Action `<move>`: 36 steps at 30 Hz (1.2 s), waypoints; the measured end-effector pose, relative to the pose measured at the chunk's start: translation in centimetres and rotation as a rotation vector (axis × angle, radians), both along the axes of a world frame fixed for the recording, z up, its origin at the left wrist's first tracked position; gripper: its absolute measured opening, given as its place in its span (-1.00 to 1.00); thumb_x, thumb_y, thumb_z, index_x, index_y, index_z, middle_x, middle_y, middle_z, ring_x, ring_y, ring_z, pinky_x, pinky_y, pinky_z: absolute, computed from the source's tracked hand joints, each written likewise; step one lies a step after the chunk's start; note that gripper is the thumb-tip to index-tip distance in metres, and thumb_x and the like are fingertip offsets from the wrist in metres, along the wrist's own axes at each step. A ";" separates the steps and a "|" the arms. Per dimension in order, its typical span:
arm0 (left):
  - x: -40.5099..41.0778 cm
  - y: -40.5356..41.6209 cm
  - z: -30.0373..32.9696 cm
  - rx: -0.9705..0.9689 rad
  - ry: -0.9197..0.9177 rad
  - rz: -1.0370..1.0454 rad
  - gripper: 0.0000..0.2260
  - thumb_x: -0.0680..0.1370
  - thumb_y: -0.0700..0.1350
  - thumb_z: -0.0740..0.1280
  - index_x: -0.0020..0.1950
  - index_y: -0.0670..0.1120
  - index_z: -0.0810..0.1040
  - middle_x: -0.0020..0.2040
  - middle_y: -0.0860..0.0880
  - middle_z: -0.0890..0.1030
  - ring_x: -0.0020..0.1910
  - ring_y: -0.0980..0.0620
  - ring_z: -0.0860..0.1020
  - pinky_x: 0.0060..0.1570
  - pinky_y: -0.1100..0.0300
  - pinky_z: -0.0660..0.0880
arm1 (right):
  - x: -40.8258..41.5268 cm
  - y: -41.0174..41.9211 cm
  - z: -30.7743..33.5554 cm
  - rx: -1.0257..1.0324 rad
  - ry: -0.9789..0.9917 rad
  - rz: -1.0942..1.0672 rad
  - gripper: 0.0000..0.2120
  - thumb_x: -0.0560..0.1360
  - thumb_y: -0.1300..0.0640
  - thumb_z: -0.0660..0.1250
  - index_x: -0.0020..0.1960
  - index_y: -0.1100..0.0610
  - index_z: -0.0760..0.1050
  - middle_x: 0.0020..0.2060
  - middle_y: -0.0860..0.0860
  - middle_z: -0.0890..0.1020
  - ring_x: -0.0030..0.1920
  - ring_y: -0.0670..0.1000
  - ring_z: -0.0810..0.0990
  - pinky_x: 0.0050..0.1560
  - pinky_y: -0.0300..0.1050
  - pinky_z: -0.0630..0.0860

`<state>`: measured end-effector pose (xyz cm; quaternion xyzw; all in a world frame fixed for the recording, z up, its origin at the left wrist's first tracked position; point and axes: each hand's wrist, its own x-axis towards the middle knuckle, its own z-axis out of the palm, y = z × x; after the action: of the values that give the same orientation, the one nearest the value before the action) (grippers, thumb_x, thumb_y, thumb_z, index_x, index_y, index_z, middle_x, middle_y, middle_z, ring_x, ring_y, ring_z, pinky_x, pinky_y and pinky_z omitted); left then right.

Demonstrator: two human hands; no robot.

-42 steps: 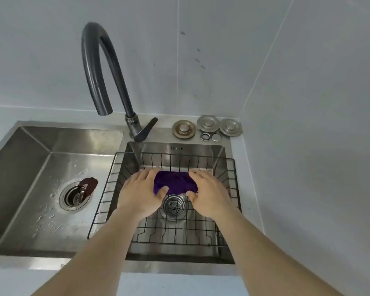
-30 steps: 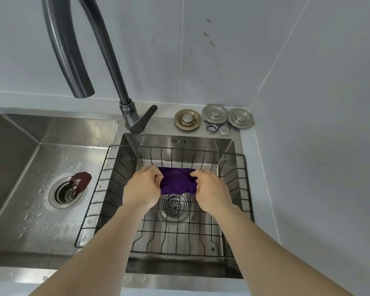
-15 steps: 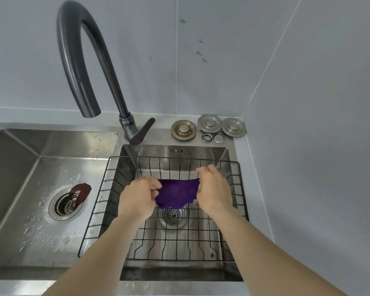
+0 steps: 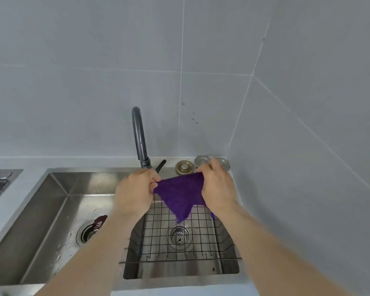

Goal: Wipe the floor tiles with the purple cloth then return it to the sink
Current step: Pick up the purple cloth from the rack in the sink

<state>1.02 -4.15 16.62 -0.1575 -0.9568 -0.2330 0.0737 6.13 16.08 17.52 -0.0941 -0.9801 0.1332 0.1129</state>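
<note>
Purple cloth (image 4: 181,194), low in the wire basket (image 4: 179,244) half a second ago, now hangs lifted above the sink (image 4: 58,210), left hand (image 4: 135,193) and right hand (image 4: 217,186) each pinching an upper corner; its right edge hides behind the right hand.

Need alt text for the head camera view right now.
Both hands, left hand and right hand, hold a purple cloth stretched above a wire basket in the right basin of a steel sink; dark faucet behind.
</note>
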 end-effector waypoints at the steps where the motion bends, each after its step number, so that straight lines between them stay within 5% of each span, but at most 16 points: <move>1: 0.6 -0.4 1.4 0.010 0.016 -0.006 -0.81 0.57 -0.20 0.35 0.02 0.09 0.66 -0.08 0.13 0.62 -0.11 0.10 0.47 -0.12 0.13 0.37 | 0.7 -0.3 1.6 0.018 0.016 -0.001 -0.57 0.47 0.44 0.31 0.28 0.16 0.53 0.24 0.13 0.47 0.10 0.19 0.57 0.04 0.05 0.55; 9: 5.9 -4.5 12.6 0.071 0.168 -0.130 -0.85 0.63 -0.18 0.22 0.11 0.03 0.52 0.01 -0.02 0.56 -0.11 -0.17 0.62 -0.02 -0.11 0.56 | 7.7 -4.4 12.9 -0.008 0.202 -0.041 -0.52 0.43 0.52 0.23 0.26 0.18 0.53 0.18 0.13 0.46 0.03 0.23 0.57 0.04 0.13 0.57; 17: 12.3 -9.2 19.5 0.086 0.283 -0.198 -0.83 0.65 -0.22 0.21 0.13 0.04 0.48 0.02 0.05 0.46 -0.07 -0.10 0.61 0.01 -0.08 0.56 | 16.2 -8.9 20.0 0.024 0.324 -0.061 -0.50 0.44 0.51 0.21 0.27 0.14 0.52 0.17 0.09 0.50 0.10 0.20 0.57 -0.04 0.05 0.52; 24: 17.2 -11.0 20.7 0.141 0.238 -0.293 -0.78 0.66 -0.24 0.19 0.20 0.00 0.52 0.09 0.06 0.49 0.00 0.09 0.49 0.10 0.19 0.42 | 22.2 -10.4 21.4 0.028 0.322 -0.092 -0.56 0.45 0.47 0.21 0.22 0.14 0.55 0.14 0.09 0.51 0.04 0.21 0.57 -0.07 0.03 0.51; 36: 27.1 -10.4 17.5 0.061 0.172 -0.268 -0.77 0.65 -0.25 0.23 0.20 0.02 0.55 0.10 0.06 0.53 0.05 0.07 0.53 0.10 0.23 0.40 | 31.6 -8.3 17.3 0.017 0.286 -0.055 -0.60 0.46 0.46 0.25 0.20 0.12 0.56 0.10 0.07 0.51 0.00 0.17 0.55 -0.15 -0.06 0.36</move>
<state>28.10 -14.56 34.12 -0.3006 -0.9098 -0.2555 0.1287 37.72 7.75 34.81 -0.1001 -0.9522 0.1339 0.2557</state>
